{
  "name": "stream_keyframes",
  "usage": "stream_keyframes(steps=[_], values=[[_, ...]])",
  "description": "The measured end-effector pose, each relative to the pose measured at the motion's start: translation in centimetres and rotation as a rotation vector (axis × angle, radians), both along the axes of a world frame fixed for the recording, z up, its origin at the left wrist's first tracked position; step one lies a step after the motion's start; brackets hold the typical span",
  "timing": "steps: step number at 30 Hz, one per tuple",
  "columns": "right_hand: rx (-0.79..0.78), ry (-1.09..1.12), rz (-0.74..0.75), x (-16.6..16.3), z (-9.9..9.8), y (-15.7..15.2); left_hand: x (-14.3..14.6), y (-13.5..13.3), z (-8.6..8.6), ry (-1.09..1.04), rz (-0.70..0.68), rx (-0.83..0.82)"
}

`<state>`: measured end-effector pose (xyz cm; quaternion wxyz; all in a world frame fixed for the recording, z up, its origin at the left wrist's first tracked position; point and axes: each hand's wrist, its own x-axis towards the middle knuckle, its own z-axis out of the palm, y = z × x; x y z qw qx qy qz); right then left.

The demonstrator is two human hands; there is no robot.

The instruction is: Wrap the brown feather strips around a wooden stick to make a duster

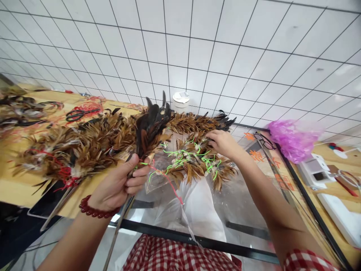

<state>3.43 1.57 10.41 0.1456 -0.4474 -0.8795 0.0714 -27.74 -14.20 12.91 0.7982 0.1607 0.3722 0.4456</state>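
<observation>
My left hand (pixel 126 184) is closed around the thin stick of a feather duster (pixel 150 130). Dark, glossy feathers fan out above the fist, and the bare stick (pixel 117 229) runs down below it. A red string (pixel 169 182) trails from near this hand to a white strip at the table's front edge. My right hand (pixel 224 143) reaches into a pile of small brown feather bunches (pixel 191 158) tied with bright green thread. Its fingers are bent together at the pile's upper edge, pinching at a bunch; the fingertips are partly hidden.
Finished-looking brown feather dusters (pixel 84 141) lie on the wooden table to the left, with black scissors (pixel 80 113) and tangled red string beyond. Another feather length (pixel 194 123) lies behind the pile. Eyeglasses (pixel 265 140), a pink plastic bag (pixel 293 139) and a white device (pixel 316 169) stand right.
</observation>
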Motion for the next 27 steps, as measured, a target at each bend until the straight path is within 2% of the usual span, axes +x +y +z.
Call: stream_keyframes(steps=[2,3,6,9,11,13,16,19,23,27], values=[[0.033,-0.021,-0.028,-0.8,-0.9,-2.4,0.8,0.5,-0.1,-0.014,-0.052,0.014],[0.009,-0.021,0.003,-1.3,-1.5,-4.0,1.2,0.7,-0.1,-0.017,-0.066,0.024],[-0.11,-0.139,0.188,-2.0,-3.6,-8.9,1.8,1.2,0.2,-0.022,-0.078,0.041],[-0.229,-0.098,0.221,-1.2,-4.5,-11.5,2.0,2.0,0.4,-0.053,-0.122,0.043],[-0.267,0.083,0.144,-0.5,-4.3,-11.6,2.4,2.6,0.3,-0.094,-0.18,0.039],[-0.358,0.354,0.075,-0.3,-3.9,-10.7,3.3,3.1,0.0,-0.133,-0.262,0.037],[-0.683,0.829,0.057,-1.4,-3.1,-9.5,5.7,3.5,-0.6,-0.104,-0.354,0.086],[-1.03,1.173,0.165,-3.2,-2.4,-9.1,8.6,3.2,-1.4,0.001,-0.38,0.17],[-1.248,1.361,0.297,-4.4,-1.9,-8.7,11.3,2.5,-2.6,-0.058,-0.515,0.159],[-1.346,1.373,0.169,-4.3,-2.1,-8.2,11.3,3.1,-3.6,-0.104,-0.553,0.169]])
